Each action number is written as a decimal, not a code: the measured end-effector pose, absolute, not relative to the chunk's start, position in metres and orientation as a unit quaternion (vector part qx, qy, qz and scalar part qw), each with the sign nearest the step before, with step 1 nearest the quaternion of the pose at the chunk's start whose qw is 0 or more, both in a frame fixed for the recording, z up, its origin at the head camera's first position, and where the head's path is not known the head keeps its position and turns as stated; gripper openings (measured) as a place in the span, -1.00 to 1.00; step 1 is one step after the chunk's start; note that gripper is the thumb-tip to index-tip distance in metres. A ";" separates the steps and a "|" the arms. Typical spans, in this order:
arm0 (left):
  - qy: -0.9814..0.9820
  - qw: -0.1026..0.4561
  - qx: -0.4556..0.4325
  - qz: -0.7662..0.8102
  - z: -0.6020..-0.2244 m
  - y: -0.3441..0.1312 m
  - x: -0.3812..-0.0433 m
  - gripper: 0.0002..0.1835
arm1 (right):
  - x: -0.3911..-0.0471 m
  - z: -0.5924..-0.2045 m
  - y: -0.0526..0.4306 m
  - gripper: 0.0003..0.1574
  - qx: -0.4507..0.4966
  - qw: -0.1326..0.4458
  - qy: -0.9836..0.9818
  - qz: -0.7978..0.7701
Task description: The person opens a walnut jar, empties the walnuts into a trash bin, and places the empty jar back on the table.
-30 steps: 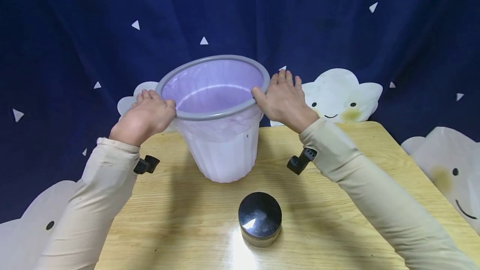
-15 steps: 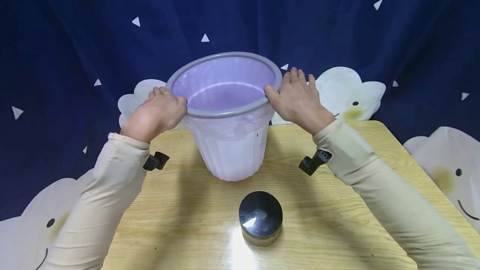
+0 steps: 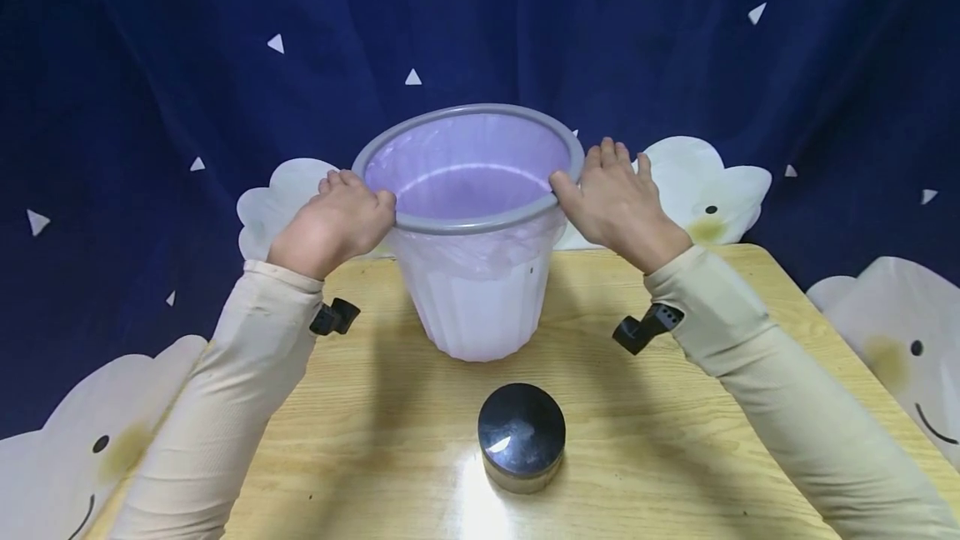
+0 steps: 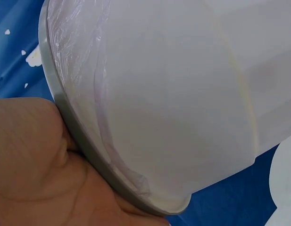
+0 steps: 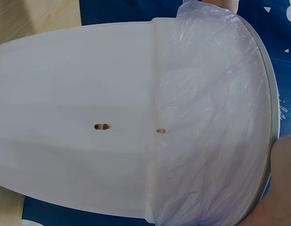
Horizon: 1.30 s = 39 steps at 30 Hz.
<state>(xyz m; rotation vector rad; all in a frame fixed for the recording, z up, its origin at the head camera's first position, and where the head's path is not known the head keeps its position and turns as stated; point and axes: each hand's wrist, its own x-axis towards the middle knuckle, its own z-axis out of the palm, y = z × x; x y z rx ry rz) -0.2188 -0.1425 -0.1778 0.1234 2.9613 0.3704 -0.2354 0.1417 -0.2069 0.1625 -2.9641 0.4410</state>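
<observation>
Bin [image 3: 480, 307] between both hands [image 3: 333, 223] [image 3: 617, 202]

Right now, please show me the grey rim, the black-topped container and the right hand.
Grey rim [image 3: 468, 227]: head view, near edge.
Black-topped container [image 3: 521, 430]: head view, its glossy top.
Right hand [image 3: 618, 202]: head view, its back.

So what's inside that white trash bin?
A thin purple plastic liner covers the visible inside of the trash bin; nothing else shows there. The near inner side, below the gray rim, is hidden from view.
</observation>
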 end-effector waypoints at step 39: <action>0.990 0.037 0.052 0.126 -0.185 -0.099 -0.222 -0.22 | -0.231 -0.213 0.188 -0.03 0.057 0.079 -0.979 0.176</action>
